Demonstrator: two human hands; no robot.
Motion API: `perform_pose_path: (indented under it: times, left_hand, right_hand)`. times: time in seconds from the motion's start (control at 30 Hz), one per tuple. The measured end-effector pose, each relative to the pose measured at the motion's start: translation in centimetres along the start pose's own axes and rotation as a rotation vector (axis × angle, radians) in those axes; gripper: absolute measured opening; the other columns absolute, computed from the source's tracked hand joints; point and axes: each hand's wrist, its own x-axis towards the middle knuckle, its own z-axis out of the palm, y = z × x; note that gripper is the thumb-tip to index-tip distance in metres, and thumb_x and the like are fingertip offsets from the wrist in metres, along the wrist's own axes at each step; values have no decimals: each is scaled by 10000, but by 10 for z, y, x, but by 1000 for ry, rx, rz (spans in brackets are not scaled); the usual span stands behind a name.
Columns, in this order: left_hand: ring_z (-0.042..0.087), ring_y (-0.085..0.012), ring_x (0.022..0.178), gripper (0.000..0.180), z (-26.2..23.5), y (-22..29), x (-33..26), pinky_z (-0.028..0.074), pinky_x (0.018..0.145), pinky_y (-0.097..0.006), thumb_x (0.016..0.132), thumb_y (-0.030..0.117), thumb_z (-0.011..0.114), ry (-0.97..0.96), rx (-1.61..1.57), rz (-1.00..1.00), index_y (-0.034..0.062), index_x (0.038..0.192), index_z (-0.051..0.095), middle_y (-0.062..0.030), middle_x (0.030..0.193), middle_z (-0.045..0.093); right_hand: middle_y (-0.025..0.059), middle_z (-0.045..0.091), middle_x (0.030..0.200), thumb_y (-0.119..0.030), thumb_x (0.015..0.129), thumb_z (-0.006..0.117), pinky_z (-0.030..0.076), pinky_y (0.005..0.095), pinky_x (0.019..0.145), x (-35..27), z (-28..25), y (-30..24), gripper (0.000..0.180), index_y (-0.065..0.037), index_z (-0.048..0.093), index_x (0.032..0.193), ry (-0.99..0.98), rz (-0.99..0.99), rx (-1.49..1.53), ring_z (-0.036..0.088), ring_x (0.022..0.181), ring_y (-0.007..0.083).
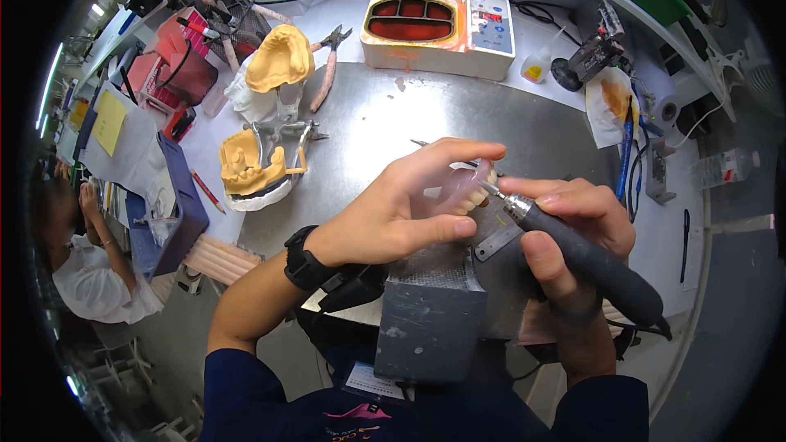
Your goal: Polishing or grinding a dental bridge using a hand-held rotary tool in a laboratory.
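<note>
Yellow dental casts (255, 165), pliers (326, 65) and seemingly a wax heater (438, 26) surround the denture (468, 188)

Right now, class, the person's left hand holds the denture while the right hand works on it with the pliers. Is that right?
Not quite. In the head view the right hand holds a dark rotary handpiece, not pliers; the pliers lie untouched behind. The left hand does hold the denture.
</note>
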Motion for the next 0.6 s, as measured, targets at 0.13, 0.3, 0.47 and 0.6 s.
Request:
perform_pose_path:
  times: [0.13,0.3,0.47,0.6]
  left_hand:
    - [482,-243,1378,735,2,5,-2,531,1027,-369,924,162,761,-19,129,50,52,1552,394,-140,1522,462]
    - [544,-287,1303,629,12,9,-11,437,1082,-386,969,199,669,93,-93,-159,4,1518,431,-189,1430,537]
    - [517,-318,1334,543,10,4,-10,381,1131,-422,980,204,601,60,198,31,2,1466,466,-202,1457,510]
    - [475,-302,1386,496,14,5,-13,354,1156,-429,968,206,624,65,174,-5,23,1412,499,-182,1486,489]
  right_hand:
    - [243,735,1047,-62,808,785,535,304,859,-1,8,-2,305,-13,614,1056,-3,98,20,714,1082,244]
    - [235,710,1105,-56,844,749,498,302,895,-5,13,-1,285,-11,591,1078,-53,165,53,678,1046,195]
    - [189,672,1120,-68,895,718,464,303,958,-5,19,-6,273,1,562,1109,16,276,265,648,981,177]
    - [166,670,1112,-73,898,712,471,324,987,-1,20,-15,270,6,567,1111,-15,335,270,656,1091,201]
